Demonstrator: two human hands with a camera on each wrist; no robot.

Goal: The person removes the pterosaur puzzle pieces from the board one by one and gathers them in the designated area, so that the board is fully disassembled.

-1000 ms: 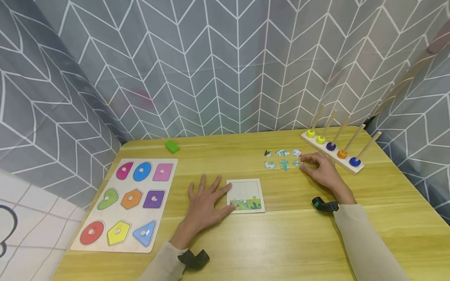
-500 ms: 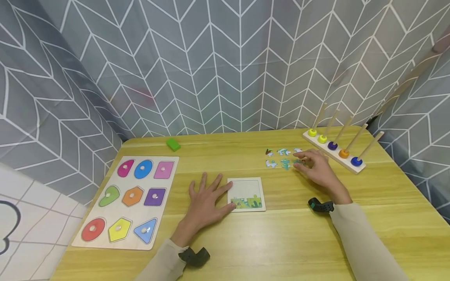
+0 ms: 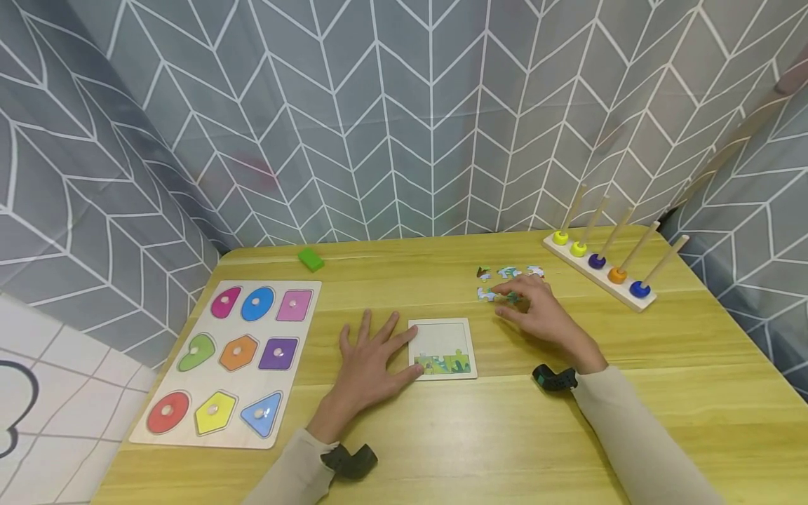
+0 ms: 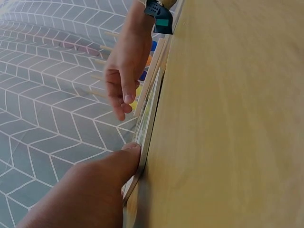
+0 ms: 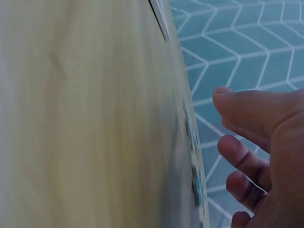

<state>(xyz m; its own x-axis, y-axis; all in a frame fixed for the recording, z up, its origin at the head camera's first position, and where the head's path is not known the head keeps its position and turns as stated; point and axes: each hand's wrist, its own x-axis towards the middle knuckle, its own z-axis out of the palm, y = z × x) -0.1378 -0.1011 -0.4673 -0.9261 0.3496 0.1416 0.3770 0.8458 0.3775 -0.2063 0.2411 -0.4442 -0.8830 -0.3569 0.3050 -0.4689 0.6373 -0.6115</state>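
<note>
My left hand [image 3: 369, 368] lies spread on the table, its thumb and index finger touching the left edge of a small square jigsaw board [image 3: 442, 338]. Green puzzle pieces [image 3: 449, 363] fill the bottom strip of that board; the area above them is bare. My right hand [image 3: 536, 312] hovers over the loose jigsaw pieces [image 3: 487, 294] to the right of the board, fingers loosely bent. In the right wrist view the thumb [image 5: 247, 109] stands apart from the fingers, with nothing between them. Part of the front row of pieces is hidden under the right hand.
On the left lies a shape board [image 3: 280, 393] with several colored knobbed shapes. A green block [image 3: 311, 259] sits near the back edge. At the back right stands a peg stand [image 3: 600, 270] with colored rings. A patterned curtain [image 3: 404, 119] hangs behind the table [image 3: 480, 442].
My right hand has moved left across the loose pieces, uncovering the rightmost back piece and now covering more of the front row. The left hand stays on the board's edge.
</note>
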